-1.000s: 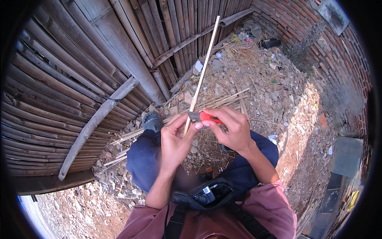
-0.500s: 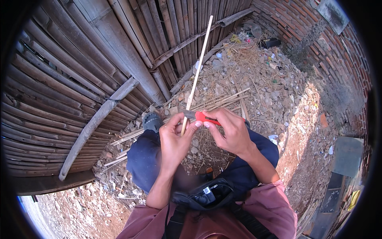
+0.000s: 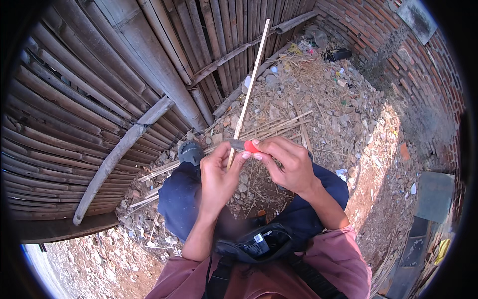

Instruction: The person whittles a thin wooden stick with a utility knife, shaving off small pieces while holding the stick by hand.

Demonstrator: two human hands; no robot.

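A long pale wooden strip [image 3: 251,82] slants up and away from me. My left hand [image 3: 219,172] pinches it near its lower end, between thumb and fingers. My right hand [image 3: 286,162] is closed round the red handle of a utility knife [image 3: 251,146]. Its grey blade lies across the strip, just above my left thumb and against the left fingers. Most of the knife's handle is hidden behind the right fingers. The two thumbs almost meet below the blade.
Several split strips [image 3: 284,124] lie on the rubble ground [image 3: 318,99] beyond my hands. A bamboo wall [image 3: 74,114] rises on the left, a brick wall [image 3: 433,79] on the right. A black pouch [image 3: 259,244] hangs at my waist, above my knees.
The strip's upper end has tipped slightly to the right. The knife has turned in my right hand, so less of its handle shows. Both hands stay in nearly the same place.
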